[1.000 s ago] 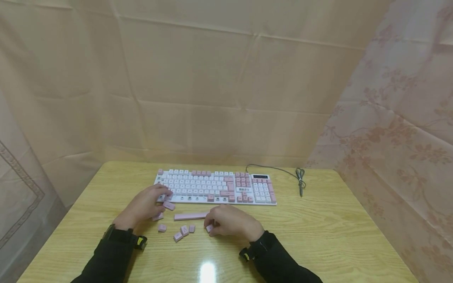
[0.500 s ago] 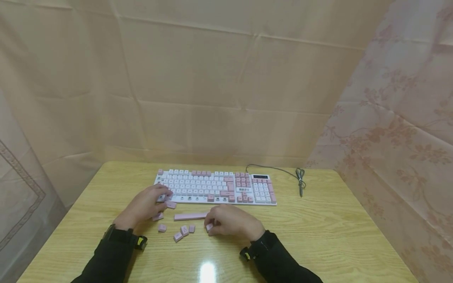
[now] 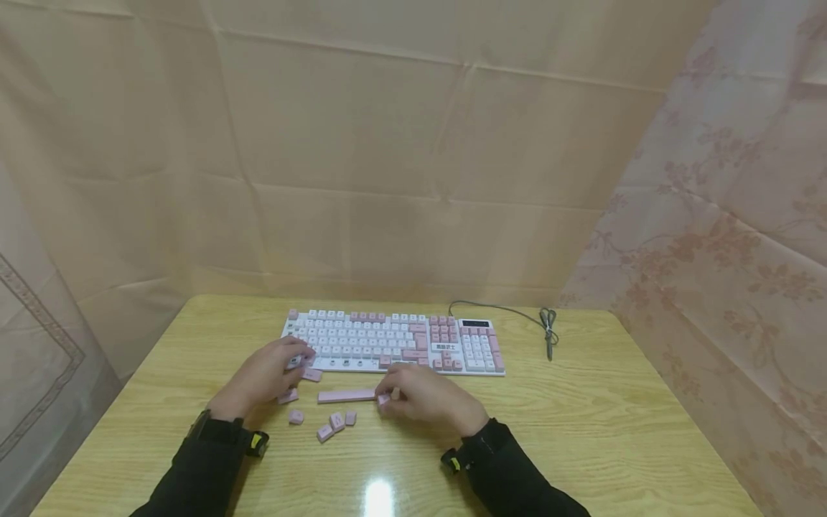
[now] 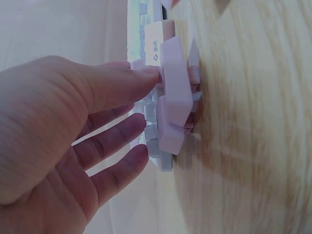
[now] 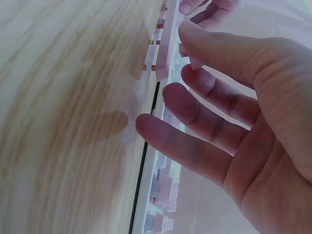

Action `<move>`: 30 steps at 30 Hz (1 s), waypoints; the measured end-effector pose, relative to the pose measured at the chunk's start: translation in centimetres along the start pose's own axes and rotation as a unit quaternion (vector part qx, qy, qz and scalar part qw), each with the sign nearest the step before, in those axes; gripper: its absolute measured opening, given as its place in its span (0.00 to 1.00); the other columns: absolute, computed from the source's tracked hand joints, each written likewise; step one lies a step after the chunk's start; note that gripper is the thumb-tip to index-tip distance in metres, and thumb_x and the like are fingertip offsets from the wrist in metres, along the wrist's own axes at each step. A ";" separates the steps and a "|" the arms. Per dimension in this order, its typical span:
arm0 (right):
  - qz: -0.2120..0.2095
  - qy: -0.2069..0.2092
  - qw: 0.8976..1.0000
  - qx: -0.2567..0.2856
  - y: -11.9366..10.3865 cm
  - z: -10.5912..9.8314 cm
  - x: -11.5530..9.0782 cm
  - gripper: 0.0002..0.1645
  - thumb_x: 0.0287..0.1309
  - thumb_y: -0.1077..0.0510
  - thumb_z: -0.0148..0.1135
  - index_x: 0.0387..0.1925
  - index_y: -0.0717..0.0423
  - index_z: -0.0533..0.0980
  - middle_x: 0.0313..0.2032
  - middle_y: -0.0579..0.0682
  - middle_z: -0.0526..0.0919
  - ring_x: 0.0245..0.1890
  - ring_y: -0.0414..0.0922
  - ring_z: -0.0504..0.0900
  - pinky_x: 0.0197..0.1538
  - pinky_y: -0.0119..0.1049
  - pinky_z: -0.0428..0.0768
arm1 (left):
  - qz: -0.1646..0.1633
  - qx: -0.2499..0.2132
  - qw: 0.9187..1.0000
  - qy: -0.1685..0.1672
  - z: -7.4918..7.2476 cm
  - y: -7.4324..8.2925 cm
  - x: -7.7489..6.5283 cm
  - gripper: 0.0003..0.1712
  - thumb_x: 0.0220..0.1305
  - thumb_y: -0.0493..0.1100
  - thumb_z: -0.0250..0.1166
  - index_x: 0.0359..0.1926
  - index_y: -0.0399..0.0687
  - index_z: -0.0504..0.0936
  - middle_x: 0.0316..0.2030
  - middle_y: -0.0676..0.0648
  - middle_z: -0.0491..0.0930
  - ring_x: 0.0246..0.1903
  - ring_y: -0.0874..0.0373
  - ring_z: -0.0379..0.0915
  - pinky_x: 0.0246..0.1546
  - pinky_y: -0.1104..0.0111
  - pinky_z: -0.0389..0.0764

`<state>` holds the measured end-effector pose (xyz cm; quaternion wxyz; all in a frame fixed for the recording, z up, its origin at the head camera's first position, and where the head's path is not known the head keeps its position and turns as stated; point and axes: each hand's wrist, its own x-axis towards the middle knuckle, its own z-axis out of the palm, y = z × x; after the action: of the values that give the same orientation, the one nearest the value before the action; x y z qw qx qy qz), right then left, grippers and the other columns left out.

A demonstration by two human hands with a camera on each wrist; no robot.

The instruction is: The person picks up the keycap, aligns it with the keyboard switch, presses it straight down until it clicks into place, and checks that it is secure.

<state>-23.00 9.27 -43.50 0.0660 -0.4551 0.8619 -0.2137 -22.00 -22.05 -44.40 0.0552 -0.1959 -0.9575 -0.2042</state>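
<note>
A white and pink keyboard (image 3: 362,343) lies on the table. At its front left corner my left hand (image 3: 261,372) pinches a small pink keycap (image 4: 159,74) between thumb and index finger, partly hidden by the thumb. The other fingers spread loosely. Just below that hand lies a longer pink keycap (image 3: 312,375), with another keycap (image 3: 288,396) to its left. My right hand (image 3: 423,396) pinches a small pink keycap (image 3: 384,398) by the right end of the long pink spacebar (image 3: 347,396). In the right wrist view this keycap (image 5: 195,63) shows behind the thumb.
Several loose pink keycaps (image 3: 337,421) lie on the wooden table (image 3: 581,431) in front of the spacebar. Bare switches (image 3: 346,362) show along the keyboard's front row. Behind its right side a bundled cable (image 3: 548,323) rests. Curtains hang behind the table.
My right hand has moved forward with its keycap, up to the spacebar's right end. The longer keycap below my left hand has shifted slightly right and turned. The left hand stays in place.
</note>
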 end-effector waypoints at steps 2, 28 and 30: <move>0.006 0.014 1.000 -0.009 0.1 -0.1 0.0 0.11 0.65 0.55 0.69 0.47 0.50 0.86 0.42 0.39 0.83 0.39 0.36 0.80 0.43 0.24 0.77 | 0.001 0.000 1.000 0.002 0.0 0.0 0.0 0.14 0.64 0.34 0.69 0.51 0.44 0.85 0.53 0.41 0.81 0.55 0.42 0.77 0.58 0.45 0.75; 0.098 0.135 0.985 -0.038 3.0 -1.0 0.0 0.11 0.62 0.55 0.71 0.45 0.54 0.85 0.41 0.45 0.86 0.39 0.40 0.83 0.44 0.33 0.82 | 0.016 0.002 1.000 0.009 -0.2 0.0 0.0 0.13 0.63 0.33 0.70 0.49 0.43 0.85 0.50 0.42 0.81 0.51 0.43 0.78 0.55 0.46 0.77; 0.110 0.137 0.984 -0.038 3.5 -0.9 0.2 0.10 0.62 0.56 0.71 0.44 0.53 0.86 0.40 0.46 0.87 0.39 0.40 0.84 0.45 0.33 0.82 | 0.018 0.001 1.000 0.009 -0.2 0.0 0.0 0.14 0.62 0.33 0.71 0.49 0.43 0.85 0.50 0.42 0.82 0.51 0.43 0.78 0.54 0.46 0.77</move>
<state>-26.01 11.13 -44.12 -0.0464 -0.3260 0.9151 -0.2326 -22.00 -22.10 -44.21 0.0678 -0.2111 -0.9536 -0.2039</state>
